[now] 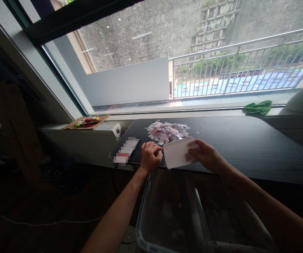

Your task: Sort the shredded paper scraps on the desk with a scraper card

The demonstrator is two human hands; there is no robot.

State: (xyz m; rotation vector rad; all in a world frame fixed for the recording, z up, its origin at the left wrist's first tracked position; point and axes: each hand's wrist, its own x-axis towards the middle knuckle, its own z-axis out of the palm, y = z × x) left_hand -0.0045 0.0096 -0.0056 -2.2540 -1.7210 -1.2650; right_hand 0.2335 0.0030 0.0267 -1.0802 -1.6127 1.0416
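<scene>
Right hand (207, 154) holding thin white plastic-looking plate with rounded corners (179, 153); left hand (150, 154) curled beside it

Grip on the plate is at its right end, thumb on the near face. Fingers of the left hand are bent, narrow, close to the plate's left edge; whether they touch it or pinch anything cannot be told. The plate is tilted at the near edge of the black, wood-grained bench (235, 142), just on the near side of a loose heap of pale pink and white flakes (164, 131). One stray flake lies right of the heap.

Below the bench edge stands a clear, rectangular plastic tub (141, 218) with a few pale pieces visible in its dim interior.

Risks, in the inspector's judgement: the flakes look light and unconfined, so a brisk stroke or a draught could scatter them. Any gap between bench edge and tub, not measurable from this view, could let pieces reach the floor. With the plate gripped at one end only, its far corner could twist under load. A dark-edged phone with a lit screen (128, 150) lies at the bench's left corner, near the left forearm; a careless elbow could knock it off.
</scene>
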